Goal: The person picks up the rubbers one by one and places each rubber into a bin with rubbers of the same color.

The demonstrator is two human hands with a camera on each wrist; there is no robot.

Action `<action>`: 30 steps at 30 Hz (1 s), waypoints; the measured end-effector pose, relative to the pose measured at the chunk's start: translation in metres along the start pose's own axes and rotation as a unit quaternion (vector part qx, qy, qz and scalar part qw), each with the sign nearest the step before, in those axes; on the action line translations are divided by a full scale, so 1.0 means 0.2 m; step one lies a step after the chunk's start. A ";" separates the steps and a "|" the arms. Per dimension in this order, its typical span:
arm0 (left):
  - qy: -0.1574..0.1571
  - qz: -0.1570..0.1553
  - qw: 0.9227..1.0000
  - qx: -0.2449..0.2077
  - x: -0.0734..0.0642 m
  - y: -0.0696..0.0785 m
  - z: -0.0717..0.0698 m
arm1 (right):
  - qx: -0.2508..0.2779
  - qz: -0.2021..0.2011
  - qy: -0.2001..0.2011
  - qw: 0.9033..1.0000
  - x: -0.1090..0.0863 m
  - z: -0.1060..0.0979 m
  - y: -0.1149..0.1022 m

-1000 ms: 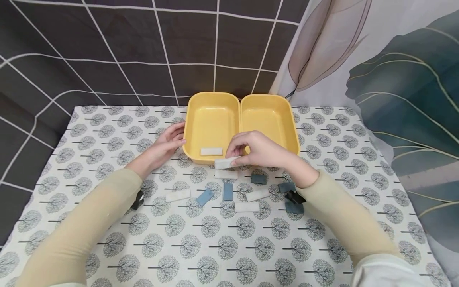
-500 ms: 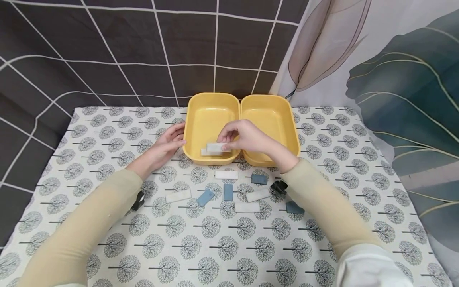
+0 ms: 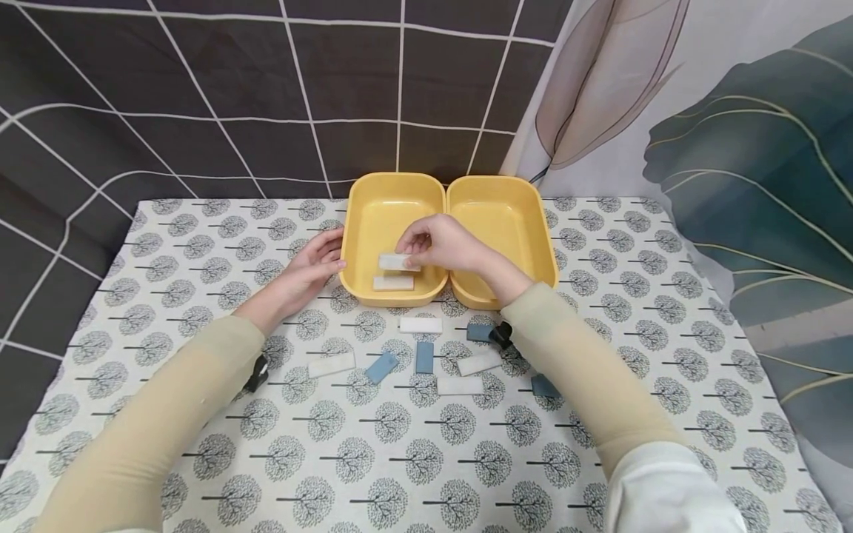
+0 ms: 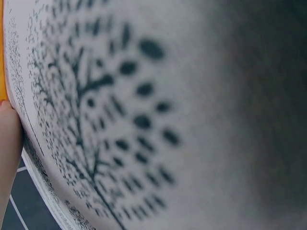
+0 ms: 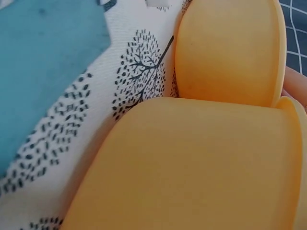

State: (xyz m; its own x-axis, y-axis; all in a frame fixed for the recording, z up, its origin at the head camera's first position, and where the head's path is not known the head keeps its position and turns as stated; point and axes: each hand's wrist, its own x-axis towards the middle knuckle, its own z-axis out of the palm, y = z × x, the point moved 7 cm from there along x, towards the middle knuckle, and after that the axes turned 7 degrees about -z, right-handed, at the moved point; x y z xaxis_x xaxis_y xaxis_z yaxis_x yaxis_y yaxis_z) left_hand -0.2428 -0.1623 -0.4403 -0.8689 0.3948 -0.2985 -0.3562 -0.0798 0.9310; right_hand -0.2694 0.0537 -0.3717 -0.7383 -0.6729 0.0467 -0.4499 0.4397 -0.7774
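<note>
My right hand pinches a small white rectangular block over the left yellow box. Beneath it, near the box's front wall, lies another white block. At the left outer side of that box, my left hand rests its fingers and thumb against the wall by the rim. In the right wrist view, part of the right hand shows behind the rims, while the held block is hidden. The left wrist view shows one finger touching the yellow wall.
A second yellow box adjoins the first on the right. Before the boxes, several blocks lie scattered on the tree-print cloth, among them a white block, a blue block and a dark blue-grey block. A dark gridded curtain hangs behind.
The right hand has carried the white block from in front of the left box, over its front wall, and farther back above its floor. The left hand has stayed in place.
</note>
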 end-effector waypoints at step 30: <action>-0.004 0.001 1.000 0.000 0.00 0.00 0.00 | -0.151 0.043 -0.091 0.983 0.16 0.10 0.04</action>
State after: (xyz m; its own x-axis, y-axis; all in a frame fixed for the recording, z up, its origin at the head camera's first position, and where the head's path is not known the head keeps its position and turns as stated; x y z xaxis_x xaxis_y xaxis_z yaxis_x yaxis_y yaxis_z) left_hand -0.2421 -0.1616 -0.4406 -0.8662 0.4028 -0.2956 -0.3552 -0.0805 0.9313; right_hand -0.2872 0.0236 -0.3877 -0.6896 -0.7094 -0.1454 -0.5391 0.6370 -0.5511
